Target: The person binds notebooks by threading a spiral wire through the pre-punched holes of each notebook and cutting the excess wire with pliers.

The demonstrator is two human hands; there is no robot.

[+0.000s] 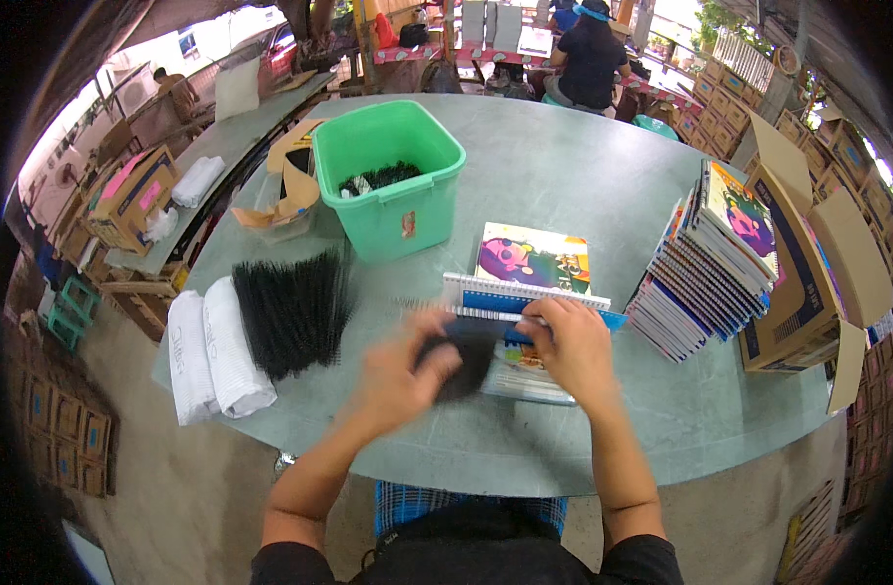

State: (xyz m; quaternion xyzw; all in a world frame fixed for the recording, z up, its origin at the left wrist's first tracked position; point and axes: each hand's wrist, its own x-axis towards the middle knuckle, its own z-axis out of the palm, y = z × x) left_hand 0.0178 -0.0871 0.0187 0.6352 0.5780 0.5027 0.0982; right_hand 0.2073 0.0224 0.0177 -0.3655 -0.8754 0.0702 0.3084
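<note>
In the middle of the table my right hand (571,353) grips a notebook (500,298) by its punched edge, fingers closed on it. My left hand (404,361) is at the notebook's left end, smeared by motion; a thin dark wire coil shows faintly near its fingertips. Whether the fingers hold the coil cannot be made out. Beneath and behind lie more notebooks, one with a colourful cover (534,255). To the left, a bundle of black spiral coils (292,310) lies spread beside two white wrapped rolls (234,346).
A green plastic bin (407,219) with black coils inside stands at the back left. On the right, a tall stack of spiral-bound notebooks (705,268) leans by an open cardboard box (793,283). A person (590,58) sits at a far table.
</note>
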